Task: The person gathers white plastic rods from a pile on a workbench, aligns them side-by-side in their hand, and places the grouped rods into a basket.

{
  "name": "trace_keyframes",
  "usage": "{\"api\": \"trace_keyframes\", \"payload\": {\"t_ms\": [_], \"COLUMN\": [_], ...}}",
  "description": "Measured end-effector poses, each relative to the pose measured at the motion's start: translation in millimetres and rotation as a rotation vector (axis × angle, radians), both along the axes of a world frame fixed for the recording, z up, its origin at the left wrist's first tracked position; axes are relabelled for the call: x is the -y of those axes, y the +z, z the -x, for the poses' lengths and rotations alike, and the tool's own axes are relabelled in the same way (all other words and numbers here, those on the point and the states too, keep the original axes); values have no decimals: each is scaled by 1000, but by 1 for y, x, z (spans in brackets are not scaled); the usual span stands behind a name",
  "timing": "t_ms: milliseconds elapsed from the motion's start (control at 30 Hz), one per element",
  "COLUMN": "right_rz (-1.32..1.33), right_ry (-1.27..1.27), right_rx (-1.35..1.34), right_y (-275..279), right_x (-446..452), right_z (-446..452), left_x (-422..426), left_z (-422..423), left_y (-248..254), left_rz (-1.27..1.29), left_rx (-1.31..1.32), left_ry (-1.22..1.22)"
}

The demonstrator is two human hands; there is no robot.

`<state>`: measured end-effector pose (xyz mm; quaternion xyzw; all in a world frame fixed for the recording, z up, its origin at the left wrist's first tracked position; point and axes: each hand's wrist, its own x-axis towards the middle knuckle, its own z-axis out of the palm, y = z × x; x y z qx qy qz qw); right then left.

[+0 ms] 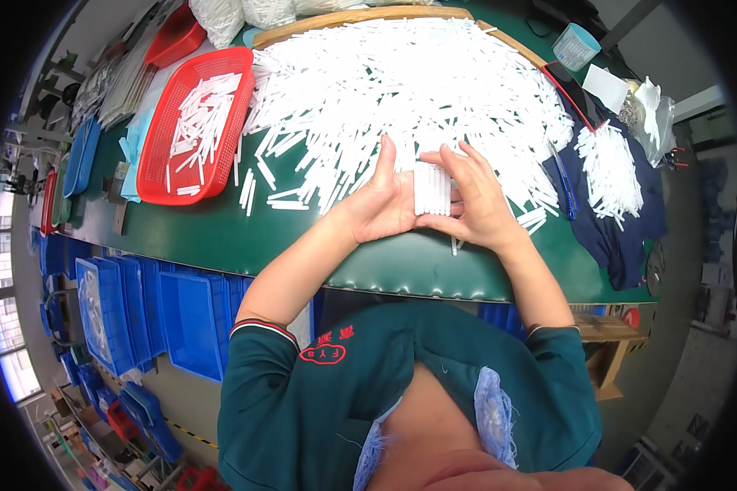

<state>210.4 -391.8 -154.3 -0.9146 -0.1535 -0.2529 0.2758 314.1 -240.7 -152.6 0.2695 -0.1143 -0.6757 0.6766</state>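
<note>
A flat row of several thin white plastic sticks (431, 190) lies side by side between my hands, over the table's near part. My left hand (383, 203) is palm up with its thumb spread away; the row rests against its fingers, which are mostly hidden behind the sticks. From the other side, my right hand (485, 203) closes on the row, with its thumb along the near end and fingers bent at the far end. A large heap of similar loose white sticks (401, 90) spreads over the table just beyond both hands.
A red perforated basket (154, 155) holding more sticks stands left on the green tabletop (213, 233). Wooden strips (360, 16) edge the heap's back. At right, dark cloth (622, 254) bears a stick pile (610, 176) and a blue pen (563, 184). Blue bins (192, 315) stand below left.
</note>
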Motion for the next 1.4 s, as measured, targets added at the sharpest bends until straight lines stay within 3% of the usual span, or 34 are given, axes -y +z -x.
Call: {"api": "trace_keyframes", "payload": {"t_ms": [300, 600, 1033, 1400], "right_rz": [-51, -301, -276, -303], "right_ry": [-13, -166, -268, -183], "right_rx": [21, 298, 272, 222], "right_y": [2, -7, -6, -9], "right_x": [-2, 17, 19, 19], "right_z": [-1, 4, 2, 1], "left_x": [1, -2, -2, -2], "left_z": [-3, -6, -8, -7], "left_y": [2, 5, 3, 5], "left_rz": [42, 9, 29, -1], "left_rx": [-46, -3, -6, -60], "left_ry": [10, -23, -25, -3]}}
